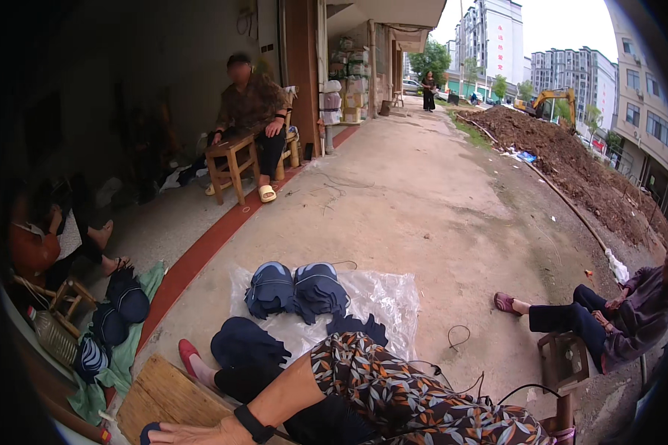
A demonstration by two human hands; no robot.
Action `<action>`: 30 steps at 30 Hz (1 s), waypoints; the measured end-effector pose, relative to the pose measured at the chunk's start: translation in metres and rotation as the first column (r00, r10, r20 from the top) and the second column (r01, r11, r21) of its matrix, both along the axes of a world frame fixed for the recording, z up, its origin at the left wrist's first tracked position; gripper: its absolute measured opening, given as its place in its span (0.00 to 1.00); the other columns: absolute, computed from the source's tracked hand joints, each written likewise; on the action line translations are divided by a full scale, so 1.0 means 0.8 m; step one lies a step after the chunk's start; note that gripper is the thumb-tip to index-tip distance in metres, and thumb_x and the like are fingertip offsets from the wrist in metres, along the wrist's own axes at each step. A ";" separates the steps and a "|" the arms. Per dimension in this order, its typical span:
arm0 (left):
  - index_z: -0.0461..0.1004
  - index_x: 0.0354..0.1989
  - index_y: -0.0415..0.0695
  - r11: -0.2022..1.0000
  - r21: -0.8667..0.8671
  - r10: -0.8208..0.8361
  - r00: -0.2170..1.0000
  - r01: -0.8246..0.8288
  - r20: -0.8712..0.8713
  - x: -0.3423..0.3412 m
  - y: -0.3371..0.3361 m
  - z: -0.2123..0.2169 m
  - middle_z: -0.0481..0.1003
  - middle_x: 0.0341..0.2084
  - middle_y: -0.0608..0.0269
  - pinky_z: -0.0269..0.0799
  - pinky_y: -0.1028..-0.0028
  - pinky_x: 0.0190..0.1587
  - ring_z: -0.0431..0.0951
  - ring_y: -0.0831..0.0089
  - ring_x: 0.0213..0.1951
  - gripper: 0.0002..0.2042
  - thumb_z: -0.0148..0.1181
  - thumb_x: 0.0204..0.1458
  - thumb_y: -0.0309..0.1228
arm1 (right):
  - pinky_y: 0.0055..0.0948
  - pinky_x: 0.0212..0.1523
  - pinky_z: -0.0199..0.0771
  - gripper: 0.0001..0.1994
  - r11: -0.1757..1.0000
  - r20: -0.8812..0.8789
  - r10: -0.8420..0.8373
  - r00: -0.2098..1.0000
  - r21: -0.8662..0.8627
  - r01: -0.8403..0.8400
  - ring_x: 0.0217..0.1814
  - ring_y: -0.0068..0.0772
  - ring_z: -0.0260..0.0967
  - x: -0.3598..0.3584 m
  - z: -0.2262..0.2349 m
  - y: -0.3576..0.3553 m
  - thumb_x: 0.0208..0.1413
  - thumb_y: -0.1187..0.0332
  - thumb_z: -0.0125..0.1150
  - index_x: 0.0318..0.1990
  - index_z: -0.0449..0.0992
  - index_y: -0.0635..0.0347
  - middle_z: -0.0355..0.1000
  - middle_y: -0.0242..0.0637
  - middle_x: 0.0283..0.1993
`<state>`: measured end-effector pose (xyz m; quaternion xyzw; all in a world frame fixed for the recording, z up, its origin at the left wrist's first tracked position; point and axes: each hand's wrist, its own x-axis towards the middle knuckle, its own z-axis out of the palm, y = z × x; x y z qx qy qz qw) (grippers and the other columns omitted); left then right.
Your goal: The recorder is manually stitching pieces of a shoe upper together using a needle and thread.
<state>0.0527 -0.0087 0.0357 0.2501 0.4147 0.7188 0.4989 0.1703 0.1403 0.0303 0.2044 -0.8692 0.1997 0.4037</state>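
Note:
My right hand (193,434), with a black wristband, lies palm down on a wooden board (159,393) at the lower left. Its fingers stretch out to the left and are partly cut off by the lower edge. A small dark blue patch (150,429) sits at one fingertip; its kind is unclear. Beyond my forearm, stacks of navy cup-shaped fabric pieces, like bra cups (269,289), rest on a clear plastic sheet (393,300). Another stack (321,291) stands close beside, and a dark pile (249,343) is nearer my red shoe (188,354). No part of my left hand shows.
At left, more navy cups (130,297) lie on green cloth (152,285) near a seated person (33,248). Another person (252,104) sits by a wooden stool (230,152). Someone (638,319) sits at right. Cables (459,341) cross the concrete near my arm.

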 end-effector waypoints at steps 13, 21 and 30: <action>0.74 0.54 0.36 0.997 -0.078 0.019 0.983 -0.005 0.183 0.018 -0.001 -0.005 0.78 0.51 0.54 0.67 0.64 0.66 0.77 0.68 0.55 0.19 0.59 0.64 0.39 | 0.44 0.43 0.65 0.06 0.983 0.019 0.120 0.993 -0.139 -0.116 0.43 0.48 0.60 0.012 -0.012 0.015 0.66 0.68 0.54 0.40 0.74 0.60 0.60 0.42 0.38; 0.73 0.54 0.36 0.994 -0.102 -0.009 0.974 0.033 0.227 0.017 -0.007 -0.012 0.79 0.50 0.51 0.65 0.59 0.68 0.76 0.61 0.58 0.17 0.56 0.65 0.38 | 0.44 0.41 0.66 0.12 0.963 -0.061 0.200 0.978 -0.172 -0.208 0.40 0.49 0.65 0.009 -0.007 0.021 0.68 0.65 0.54 0.35 0.74 0.63 0.65 0.46 0.34; 0.76 0.49 0.36 0.973 -0.228 0.003 0.982 -0.047 -0.189 0.011 -0.015 -0.023 0.80 0.35 0.57 0.78 0.72 0.45 0.81 0.68 0.37 0.11 0.61 0.63 0.29 | 0.43 0.39 0.71 0.11 0.831 0.073 0.112 0.991 -0.554 -0.053 0.35 0.51 0.72 0.029 0.014 0.000 0.64 0.66 0.57 0.34 0.76 0.66 0.73 0.48 0.31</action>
